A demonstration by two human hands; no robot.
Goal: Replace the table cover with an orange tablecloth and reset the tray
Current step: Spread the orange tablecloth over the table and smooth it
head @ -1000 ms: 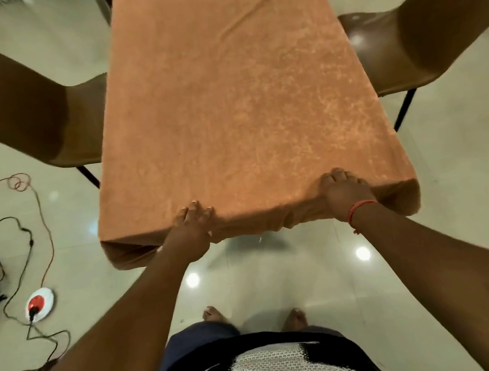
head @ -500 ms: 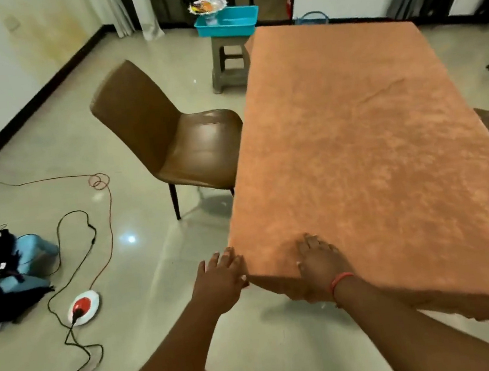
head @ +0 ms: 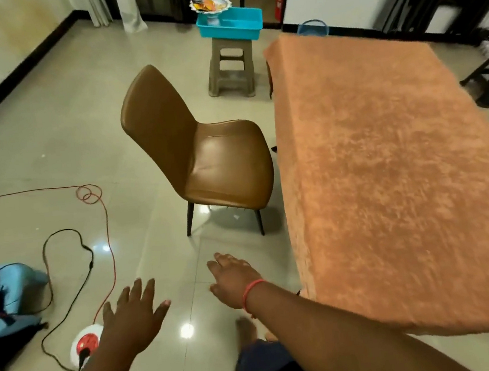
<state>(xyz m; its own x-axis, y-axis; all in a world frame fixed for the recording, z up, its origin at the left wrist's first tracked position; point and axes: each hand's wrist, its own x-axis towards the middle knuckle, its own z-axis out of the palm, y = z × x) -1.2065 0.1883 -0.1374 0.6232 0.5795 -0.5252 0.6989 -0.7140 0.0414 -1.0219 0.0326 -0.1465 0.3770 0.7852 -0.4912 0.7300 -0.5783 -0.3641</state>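
Head view: the orange tablecloth covers the table, filling the frame from 1 to 4 o'clock. Both hands are off it, over the floor near 6 o'clock. The left hand has its fingers spread and holds nothing; the right hand, with a red band at the wrist, is also empty and spread. The blue tray sits on a stool at 12 o'clock, a bowl in it. A brown chair stands just left of the table.
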